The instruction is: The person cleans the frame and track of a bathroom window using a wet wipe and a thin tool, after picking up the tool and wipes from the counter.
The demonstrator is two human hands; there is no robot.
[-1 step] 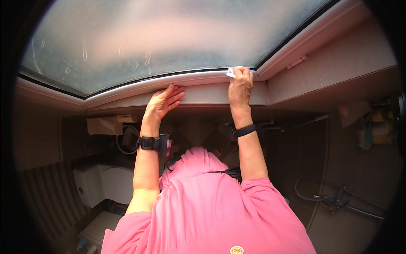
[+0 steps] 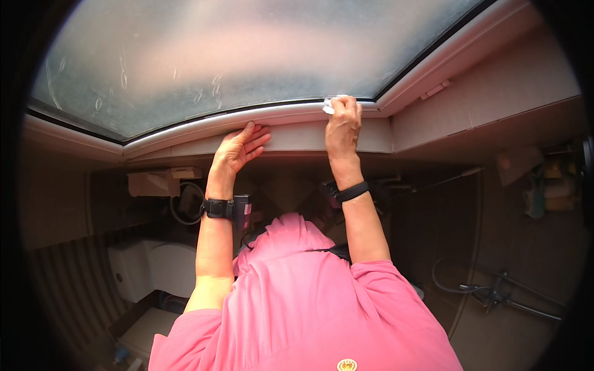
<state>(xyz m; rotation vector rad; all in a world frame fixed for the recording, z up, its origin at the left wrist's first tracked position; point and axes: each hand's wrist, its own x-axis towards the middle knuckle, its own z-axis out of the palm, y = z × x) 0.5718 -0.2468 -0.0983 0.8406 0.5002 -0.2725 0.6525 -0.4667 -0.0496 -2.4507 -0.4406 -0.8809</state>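
Note:
My right hand [image 2: 344,127] pinches a small crumpled white cloth [image 2: 328,106]; whether it is fabric or paper I cannot tell. It presses the cloth against the lower bar of the white window frame [image 2: 291,114], near the right corner. Along that bar's lower edge, to the left, rests my left hand [image 2: 240,148]. Its fingers are stretched out and hold nothing, with the thumb pointing up at the frame. Above both hands spreads a frosted window pane [image 2: 235,55] with pale streaks at its left side and a dark seal around it.
Below the frame runs a light tiled ledge [image 2: 297,137]. At lower left stand a white toilet [image 2: 145,269] and, above it, a wall-mounted white holder [image 2: 153,183]. A shower mixer with hose [image 2: 495,290] is at lower right. Bottles and a sponge-like item [image 2: 535,198] sit at far right.
My right hand has slid a little to the left along the lower frame bar with the white cloth. My left hand has stayed in place.

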